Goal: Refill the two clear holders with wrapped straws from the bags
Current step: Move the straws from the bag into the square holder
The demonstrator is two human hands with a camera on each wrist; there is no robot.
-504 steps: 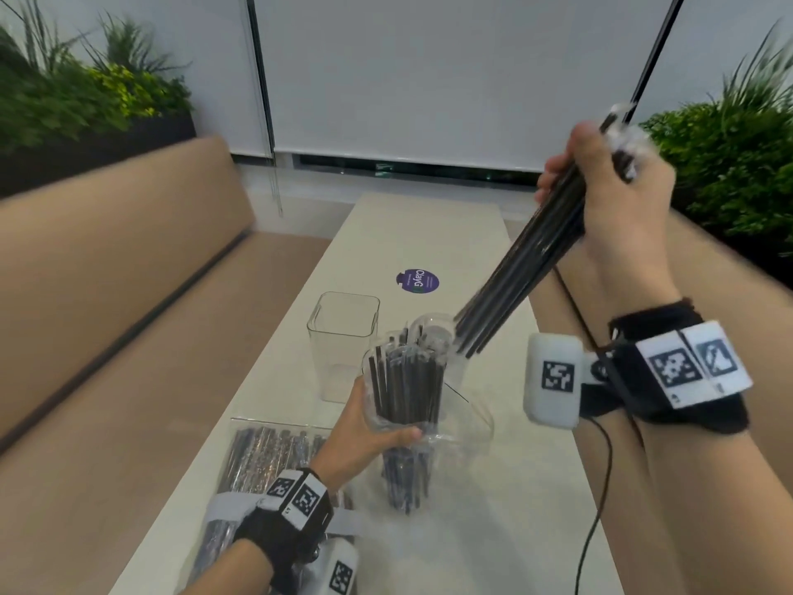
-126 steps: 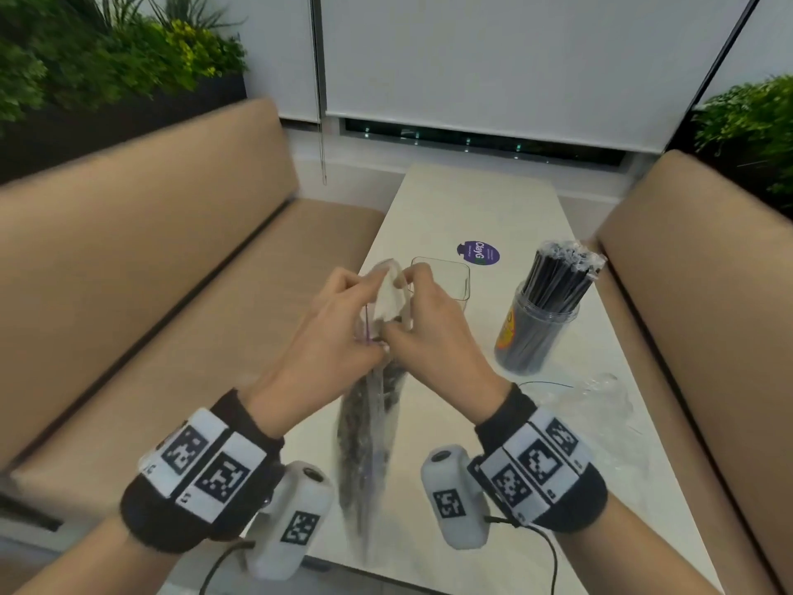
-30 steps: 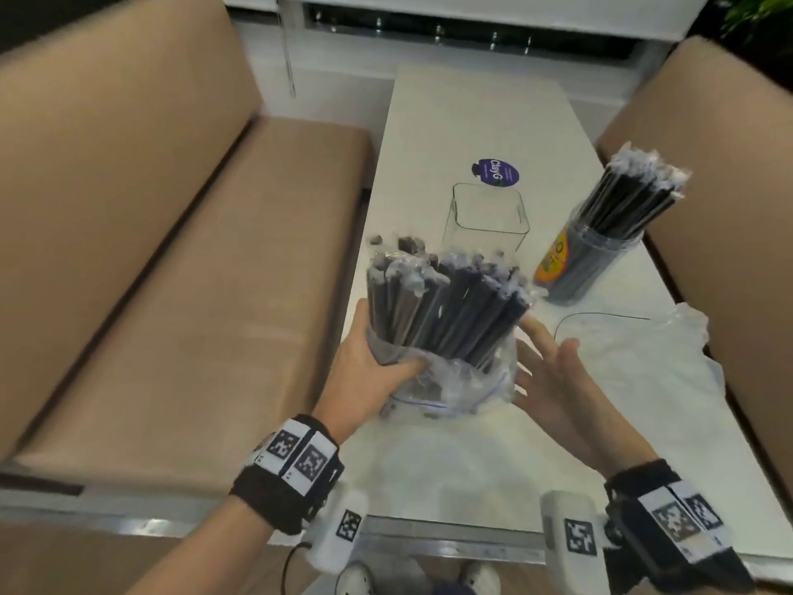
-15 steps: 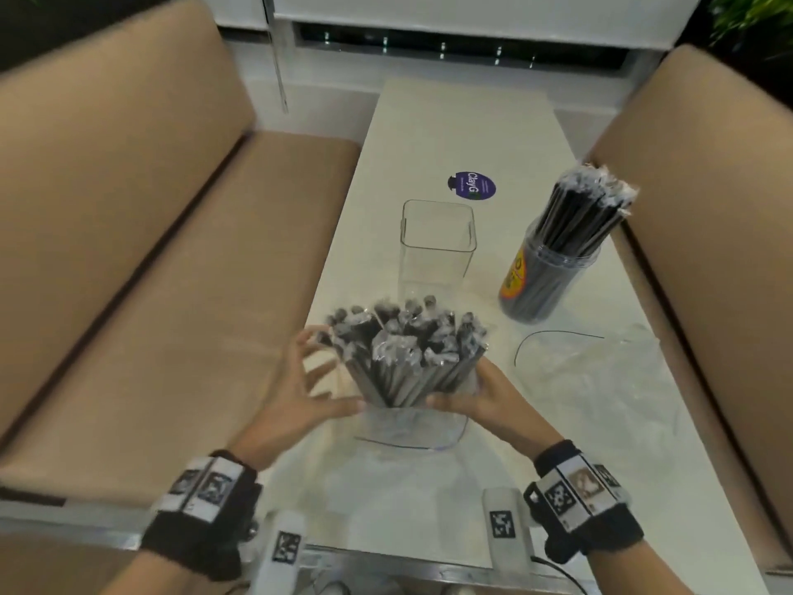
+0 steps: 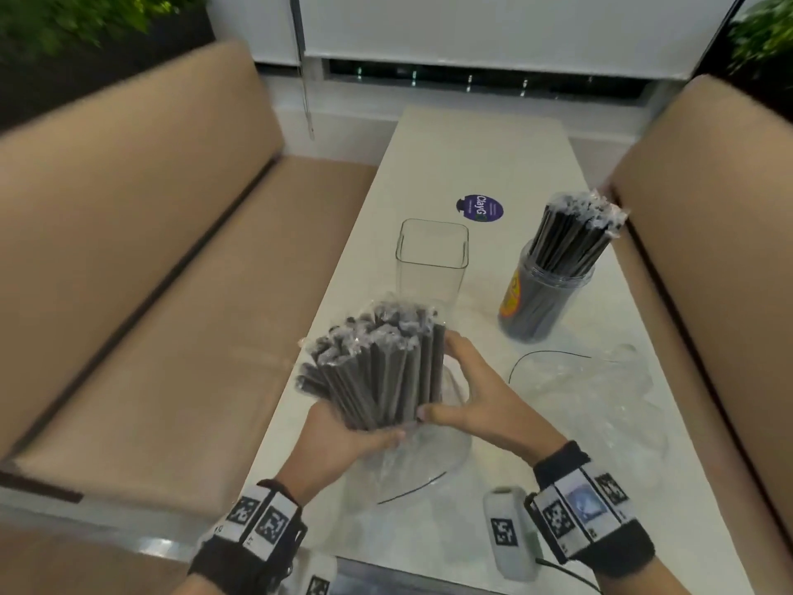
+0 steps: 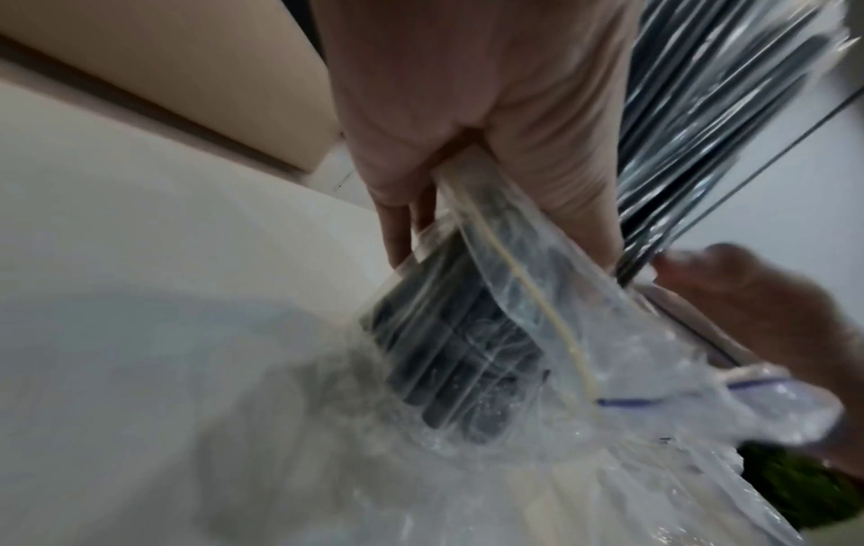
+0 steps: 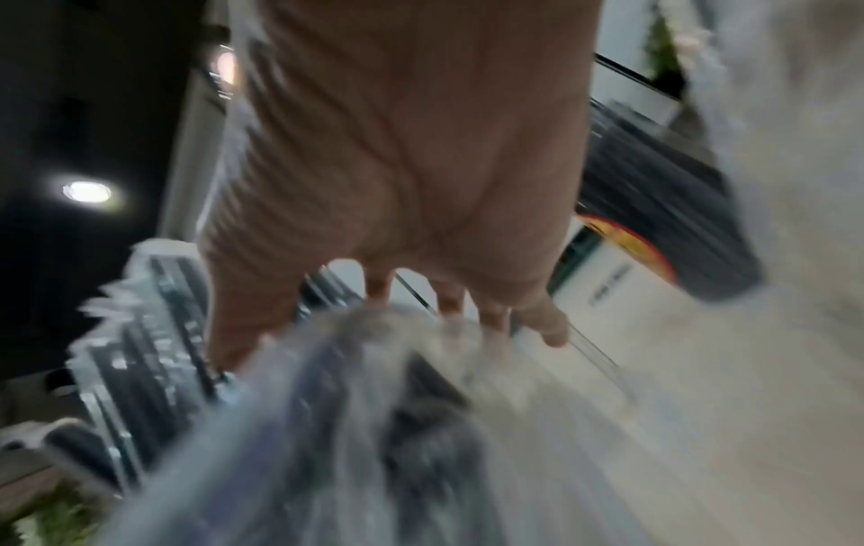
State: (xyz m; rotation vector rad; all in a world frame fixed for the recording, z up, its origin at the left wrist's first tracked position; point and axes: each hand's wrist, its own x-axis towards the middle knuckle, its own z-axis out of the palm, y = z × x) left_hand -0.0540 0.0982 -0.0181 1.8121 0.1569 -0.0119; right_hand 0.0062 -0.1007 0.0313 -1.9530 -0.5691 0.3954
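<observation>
A thick bundle of black wrapped straws [image 5: 377,362] stands tilted to the left above the white table [image 5: 480,156], half out of a clear zip bag [image 5: 420,461]. My left hand [image 5: 343,440] grips the bundle's lower end through the bag [image 6: 537,332]. From the right, my right hand [image 5: 472,401] clasps the bundle, thumb in front and fingers behind. An empty square clear holder [image 5: 431,259] stands just beyond. To its right, a round clear holder [image 5: 545,294] is packed with black straws. The right wrist view is blurred.
An empty crumpled clear bag [image 5: 592,401] lies on the table to the right. A purple round sticker [image 5: 480,207] sits behind the holders. Tan benches [image 5: 150,272] flank the table on both sides. A thin black cable [image 5: 549,356] curves near the round holder.
My left hand, open beside the bundle half a second ago, now grips its lower end. The bundle has risen and leans left, and the bag has slid down off it.
</observation>
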